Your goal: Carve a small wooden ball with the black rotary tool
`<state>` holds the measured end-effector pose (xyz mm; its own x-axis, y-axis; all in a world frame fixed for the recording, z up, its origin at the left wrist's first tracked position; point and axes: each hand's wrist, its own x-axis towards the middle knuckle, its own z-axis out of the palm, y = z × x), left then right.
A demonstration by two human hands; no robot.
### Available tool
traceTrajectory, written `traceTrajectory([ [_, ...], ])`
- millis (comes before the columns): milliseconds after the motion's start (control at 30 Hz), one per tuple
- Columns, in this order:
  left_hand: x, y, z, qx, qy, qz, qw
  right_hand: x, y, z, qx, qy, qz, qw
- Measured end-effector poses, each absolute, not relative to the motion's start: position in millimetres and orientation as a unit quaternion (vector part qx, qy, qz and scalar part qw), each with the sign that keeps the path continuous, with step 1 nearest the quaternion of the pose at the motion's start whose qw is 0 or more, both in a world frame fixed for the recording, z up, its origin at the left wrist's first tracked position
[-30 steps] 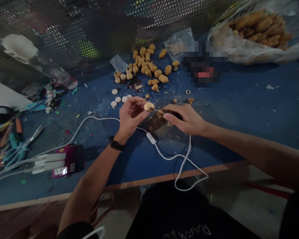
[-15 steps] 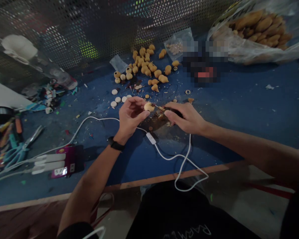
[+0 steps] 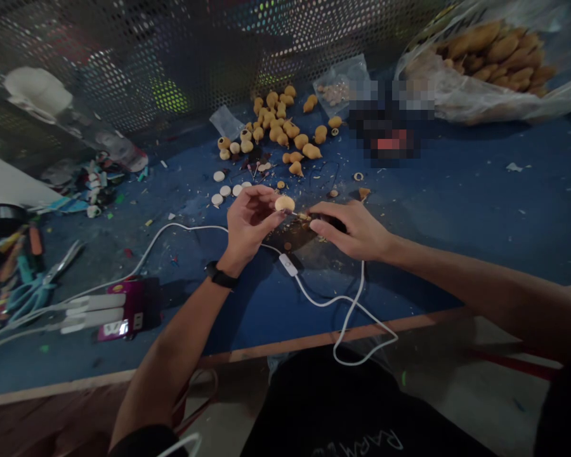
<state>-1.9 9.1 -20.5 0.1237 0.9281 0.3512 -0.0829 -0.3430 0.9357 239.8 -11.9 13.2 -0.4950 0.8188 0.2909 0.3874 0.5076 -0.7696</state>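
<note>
Tool (image 3: pixel 334 221) grasped in the right hand (image 3: pixel 356 230) has shifted lower at the gourd (image 3: pixel 284 204) pinched in the left hand (image 3: pixel 250 219).

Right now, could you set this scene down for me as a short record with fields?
Left hand: holds a small pale rounded piece
Right hand: holds a dark-handled tool, tip near that piece
Left wrist: black band
Behind the hands: tan gourds, white discs
Far right: clear bag with brown contents
Far left: blue-handled scissors, purple box

A craft workshop — scuffed blue bench (image 3: pixel 457 197), scattered scraps (image 3: pixel 364 193), blue-handled scissors (image 3: pixel 37 289), corded black hand tool (image 3: pixel 334 222).
</note>
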Motion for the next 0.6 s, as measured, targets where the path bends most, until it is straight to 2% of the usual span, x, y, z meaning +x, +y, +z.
traceTrajectory([
  [233, -1.6, 7.8, -16.1, 0.569, 0.338, 0.563, 0.495, 240.4, -9.2, 11.1, -0.379, -0.711, 0.459, 0.375],
  [600, 1.5, 4.8, -7.5, 0.533, 0.335, 0.538, 0.561, 239.9, -9.7, 10.7, -0.361, -0.712, 0.464, 0.384],
])
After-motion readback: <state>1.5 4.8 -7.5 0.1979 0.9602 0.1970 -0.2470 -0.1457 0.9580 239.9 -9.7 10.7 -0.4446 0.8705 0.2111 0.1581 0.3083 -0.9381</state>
